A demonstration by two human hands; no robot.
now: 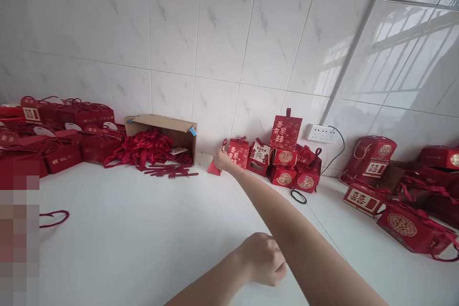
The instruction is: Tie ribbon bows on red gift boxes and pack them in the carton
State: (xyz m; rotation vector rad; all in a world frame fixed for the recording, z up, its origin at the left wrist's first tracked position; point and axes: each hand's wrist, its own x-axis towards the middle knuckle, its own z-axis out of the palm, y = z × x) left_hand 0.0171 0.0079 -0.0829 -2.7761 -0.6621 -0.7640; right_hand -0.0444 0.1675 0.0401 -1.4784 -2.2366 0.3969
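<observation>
Clock positions are taken from the centre of the view. Nine o'clock, far out: red gift boxes with cord handles, massed on the white surface. Eight o'clock: one dark red cord loop, lying on the surface. Nine o'clock, further in: one open cardboard carton on its side against the tiled wall, red ribbons spilling from its mouth. Near the hub, toward six: right hand, arm outstretched over the left forearm; fingers pinched shut on the top of a small red box. Just beside it, toward four: a group of red wedding boxes, some stacked, a tall one uppermost. Five o'clock: left hand, curled into a loose fist low over the surface; contents, if any, cannot be told. Four o'clock: one black ring, flat. Three o'clock: white socket strip, black cable attached. Between three and four, far out: further double-happiness boxes, several stacked.
</observation>
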